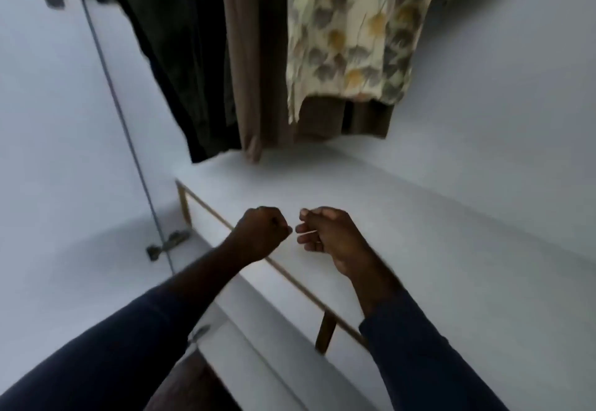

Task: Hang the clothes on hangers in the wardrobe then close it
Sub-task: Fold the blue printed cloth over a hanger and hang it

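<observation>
Three garments are being shown hanging inside the open wardrobe [503, 104]: a dark green garment [174, 43] at the left, a tan garment [245, 55] just beside it, and a pale floral garment [351, 33] at the right, with a brown hem [322, 120] being exposed beneath it. Their lower ends are being carried close over a white shelf [435, 223], whose front is being edged by a wooden strip [290, 278]. In front of the shelf, the left hand [263, 233] is being clenched into a fist with nothing visible in it. The right hand [329, 236], just beside it, is being held with curled fingers; whether anything is being pinched cannot be told. Both arms are being covered by dark sleeves [113, 346]. At the left, the white door [48, 120] is being held open on a metal hinge [167, 244]
</observation>
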Demonstrator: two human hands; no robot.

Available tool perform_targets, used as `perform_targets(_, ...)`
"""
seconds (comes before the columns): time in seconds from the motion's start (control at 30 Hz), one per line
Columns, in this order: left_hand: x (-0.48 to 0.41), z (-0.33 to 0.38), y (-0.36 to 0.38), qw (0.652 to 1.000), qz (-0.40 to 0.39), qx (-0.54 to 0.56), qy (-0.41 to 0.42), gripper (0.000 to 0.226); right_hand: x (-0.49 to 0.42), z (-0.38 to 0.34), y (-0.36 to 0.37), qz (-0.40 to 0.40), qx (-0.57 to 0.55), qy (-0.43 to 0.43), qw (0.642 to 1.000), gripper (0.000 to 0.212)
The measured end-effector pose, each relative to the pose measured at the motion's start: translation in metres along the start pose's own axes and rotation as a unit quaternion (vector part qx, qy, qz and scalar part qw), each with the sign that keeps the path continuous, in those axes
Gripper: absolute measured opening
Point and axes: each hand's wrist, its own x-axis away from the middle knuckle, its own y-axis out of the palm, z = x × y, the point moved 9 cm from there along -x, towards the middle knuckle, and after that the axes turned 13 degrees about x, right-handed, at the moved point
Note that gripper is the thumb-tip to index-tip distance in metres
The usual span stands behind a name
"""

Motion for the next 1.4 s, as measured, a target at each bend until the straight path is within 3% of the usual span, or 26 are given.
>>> perform_targets(0.23,0.078,-0.086,-0.021,0.997,0.033,-0.042,-0.057,0.013,0.045,0.032,0.088,-0.018,0.151,-0.041,0.988,0.025)
perform_targets(0.37,0.13,-0.14,-0.045,0.992,0.04,-0.083,-0.087,0.013,0.062,0.052,0.153,-0.015,0.288,-0.075,0.955,0.03)
perform_targets(0.5,0.199,-0.208,-0.079,0.982,0.048,-0.119,-0.14,0.019,0.093,0.071,0.247,-0.047,0.368,-0.095,0.924,0.024)
perform_targets(0.6,0.263,-0.261,-0.114,0.973,0.063,-0.131,-0.177,0.026,0.123,0.087,0.33,-0.102,0.402,-0.095,0.905,0.044)
perform_targets(0.73,0.358,-0.321,-0.173,0.963,0.095,-0.137,-0.212,0.035,0.169,0.088,0.446,-0.154,0.469,-0.131,0.86,0.054)
perform_targets(1.07,0.643,-0.454,-0.377,0.881,0.244,-0.169,-0.369,0.036,0.346,0.067,0.77,-0.328,0.512,-0.28,0.743,0.056)
perform_targets(1.4,0.822,-0.566,-0.544,0.779,0.353,-0.164,-0.492,0.046,0.445,0.022,1.048,-0.431,0.479,-0.391,0.657,0.068)
